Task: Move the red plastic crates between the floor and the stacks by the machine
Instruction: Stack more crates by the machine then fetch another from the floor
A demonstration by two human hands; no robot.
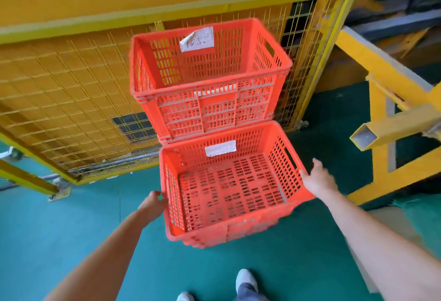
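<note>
The near crate [229, 195] sits right between the two hands, low down over the green floor [71, 229]. The left hand [154, 201] is at its left side and the right hand [318, 179] is at its right side. Each hand touches the top rim. The crate is red, full of little holes, and has nothing in it.

Just behind it, on the far side, stands the far stack [214, 112] of red crates. The stack is taller and touches the near crate's far rim. It stands close to the yellow fence [71, 85].

The near crate's bottom edge is blurry. More red rims seem to peek out under it, so I cannot tell if it rests on the floor or on another crate. The near label [220, 148] on its far wall is white, but its writing is too faint to read. The far label [196, 39] reads something like "105". Two shoes [247, 281] are cut off at the near edge. A yellow frame [381, 119] on the right runs out of view.

Both arms are bare and reach far forward, spread wide apart. The left hand curls around the left rim, and its fingers are hidden behind the wall. The right hand holds the right rim with the thumb sticking up, and its fingertips tuck under the edge.
</note>
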